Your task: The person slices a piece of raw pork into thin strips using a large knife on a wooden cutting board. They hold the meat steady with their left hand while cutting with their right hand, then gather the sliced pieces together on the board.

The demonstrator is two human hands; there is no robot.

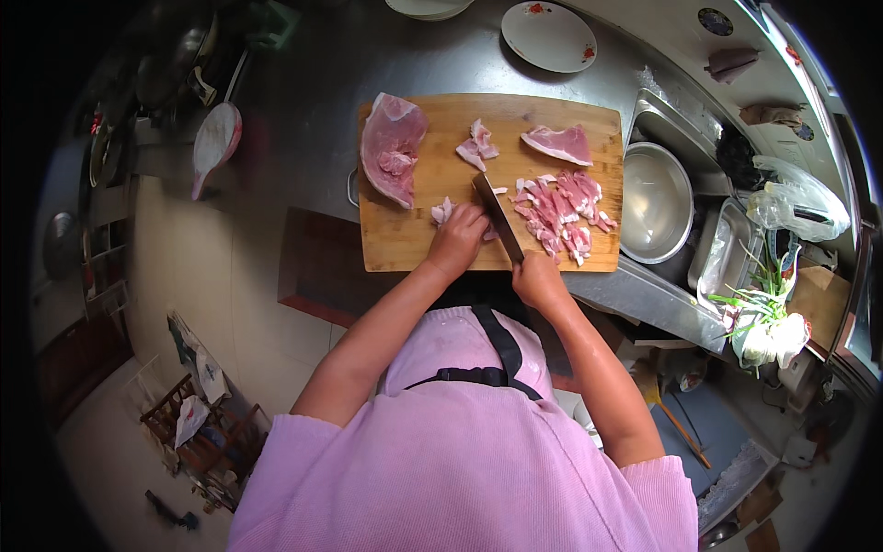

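My right hand [538, 280] grips the handle of a cleaver [499, 218], its blade slanting up and left over the wooden cutting board [434, 252]. Just left of the blade, my left hand [458, 238] presses down on a piece of raw meat [490, 233], mostly hidden by the fingers. Pale fatty meat [442, 211] shows beyond the knuckles. To the right lies a heap of sliced meat strips [562, 210]. Above it rests a chunk of meat with a fat edge [562, 145]. Small trimmings [477, 145] sit at the top middle, and a large slab of meat [394, 148] lies at the left.
A round metal basin [655, 203] stands in the sink right of the board, with a rectangular metal tray [721, 252] beside it. White plates, one with red flowers [549, 37], sit behind the board. Green onions [766, 303] in a bag are at the far right.
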